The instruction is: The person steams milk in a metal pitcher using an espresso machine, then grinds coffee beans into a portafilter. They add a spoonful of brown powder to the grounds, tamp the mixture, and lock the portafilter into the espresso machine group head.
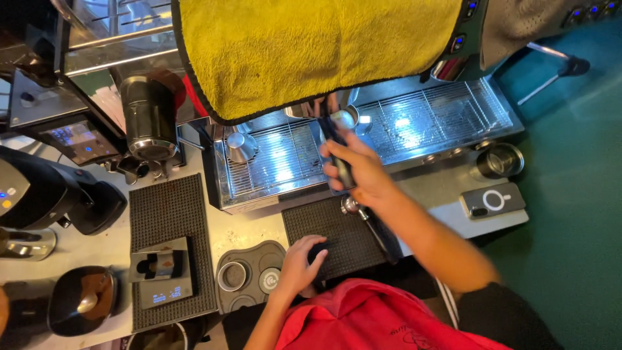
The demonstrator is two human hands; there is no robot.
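My right hand (pixel 356 170) is clamped round a dark portafilter handle (pixel 342 170) over the drip tray (pixel 414 123). Left hand (pixel 299 264) sits fingers-curled on the black mat (pixel 346 236) below that tray.

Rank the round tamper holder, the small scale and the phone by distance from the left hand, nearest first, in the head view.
From the left hand:
1. Tamper holder, right beside it on its left.
2. Scale, farther left on the ribbed mat.
3. Phone, far right by the steel cup.

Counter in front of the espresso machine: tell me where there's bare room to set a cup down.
Bare counter lies between the two ribbed mats, below the drip tray. The left mat is open above the small scale. The tray's right half is bare. Crowded: the middle mat, under the left hand and the right hand gripping a portafilter handle.
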